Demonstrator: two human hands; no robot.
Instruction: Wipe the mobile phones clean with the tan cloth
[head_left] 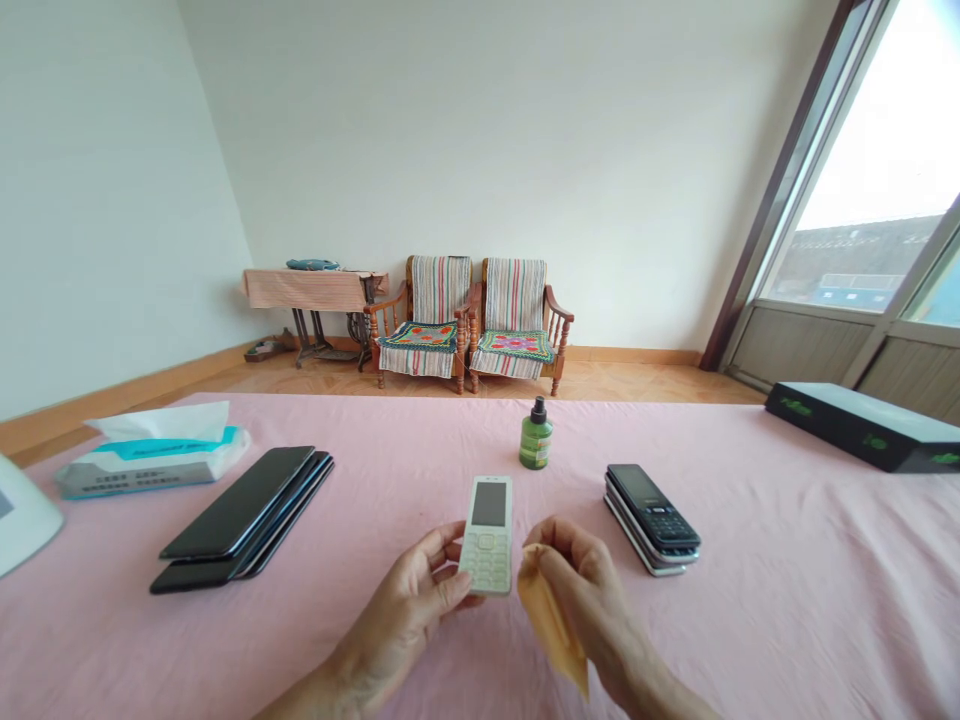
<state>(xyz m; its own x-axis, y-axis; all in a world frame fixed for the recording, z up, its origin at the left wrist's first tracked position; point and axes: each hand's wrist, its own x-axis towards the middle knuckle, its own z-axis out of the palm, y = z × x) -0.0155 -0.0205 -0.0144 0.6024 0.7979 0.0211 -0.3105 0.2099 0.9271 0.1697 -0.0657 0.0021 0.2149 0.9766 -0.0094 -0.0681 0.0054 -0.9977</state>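
My left hand [420, 590] grips a white keypad phone [487, 545] by its lower left side, thumb on the edge near the keys. The phone is held upright, screen and keys facing me. Just to its right, my right hand [589, 585] pinches a yellow-orange cloth [551, 625] that hangs down below the fingers. Cloth and phone are close, with a narrow gap between them. Beyond the phone stands a green spray bottle [535, 440] with a black top. A stack of keypad phones [652, 515] lies right of my right hand.
A pink cloth [375, 450] covers the table. At left are a stack of dark smartphones [240, 510], a tissue pack [154, 460] and part of a white object [26, 520]. A black box [862, 425] sits at the far right edge. Two wooden chairs [517, 300] stand by the wall.
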